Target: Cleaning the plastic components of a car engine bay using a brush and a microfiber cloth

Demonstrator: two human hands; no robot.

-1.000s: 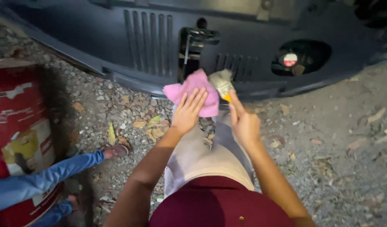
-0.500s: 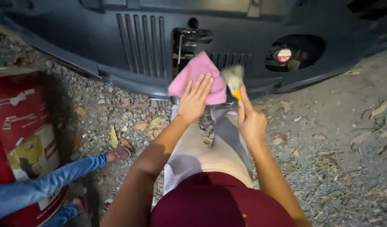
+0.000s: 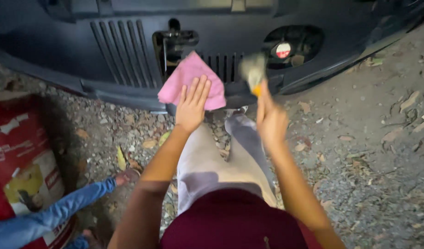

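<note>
Left grip [image 3: 192,107] lies flat and open on a pink cloth [image 3: 192,80]; right grip [image 3: 270,121] is closed around the handle of a blurred brush [image 3: 253,71]

The spread left palm presses the pink cloth against the lower edge of a dark grey car panel [image 3: 124,60], beside its vent slats and just under a metal latch [image 3: 175,41], so the cloth stays pinned there. The brush head is held up against the panel near a round opening [image 3: 292,46]. Gravel ground [image 3: 368,152] lies below; another person's leg in blue denim [image 3: 60,212] and a red sack [image 3: 18,157] sit at the left
</note>
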